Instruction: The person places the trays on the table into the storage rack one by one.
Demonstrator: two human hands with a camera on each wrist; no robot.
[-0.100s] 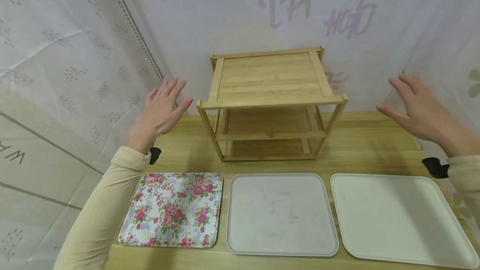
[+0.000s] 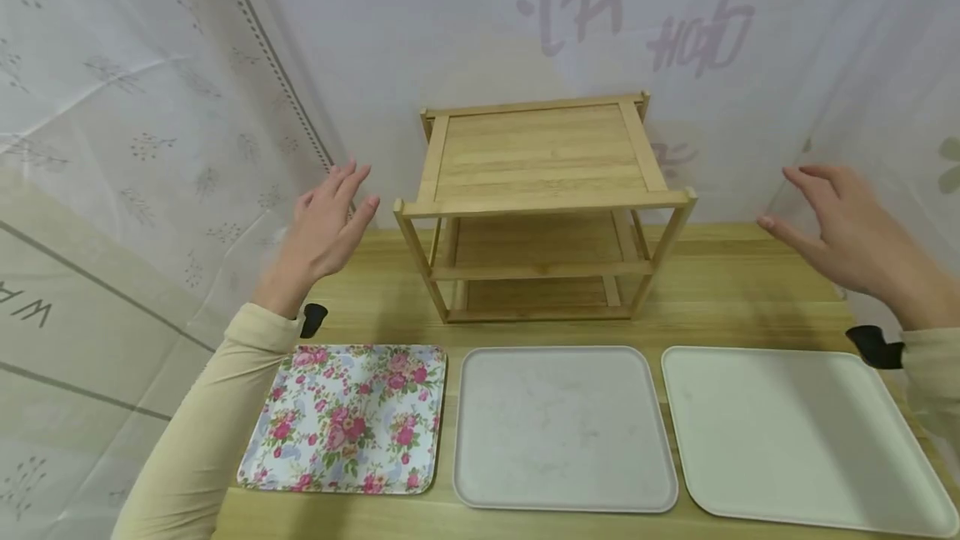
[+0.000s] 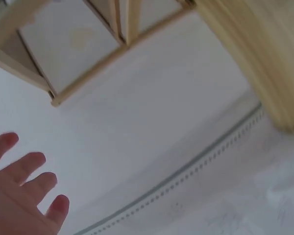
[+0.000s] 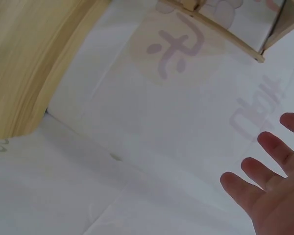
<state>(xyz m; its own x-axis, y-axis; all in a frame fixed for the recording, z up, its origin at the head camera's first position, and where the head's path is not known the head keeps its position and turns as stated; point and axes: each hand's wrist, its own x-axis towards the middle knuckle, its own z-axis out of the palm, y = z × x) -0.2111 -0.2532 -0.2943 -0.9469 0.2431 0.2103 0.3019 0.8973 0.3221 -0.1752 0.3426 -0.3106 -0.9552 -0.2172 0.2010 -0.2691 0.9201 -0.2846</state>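
Both hands have sunk slightly in the head view and drawn a touch outward, while the wooden rack and the trays keep their places. That small shift brings neither hand into contact with anything, so, as I judge it, handling has not begun. Left hand [image 2: 321, 227] and right hand [image 2: 855, 232] are empty, fingers spread and loosely bent.

Between them, well apart from each, stands the wooden rack [image 2: 540, 157], upright with three levels; rails cross the front of its lower boards and would limit reaching in from that side. Nearer the person than the hands, three trays lie flat in a row on the table [image 2: 723, 298]: a floral tray [image 2: 345, 419] on the left hand's side, a grey-white tray [image 2: 566, 432] in the middle, a pale green tray [image 2: 795, 432] on the right hand's side, partly shaded. Beyond the hands, printed cloth [image 2: 480, 32] hangs close behind the rack. Black pieces [image 2: 312, 321] at both sleeves [image 2: 210, 407] may be camera mounts; I cannot tell.
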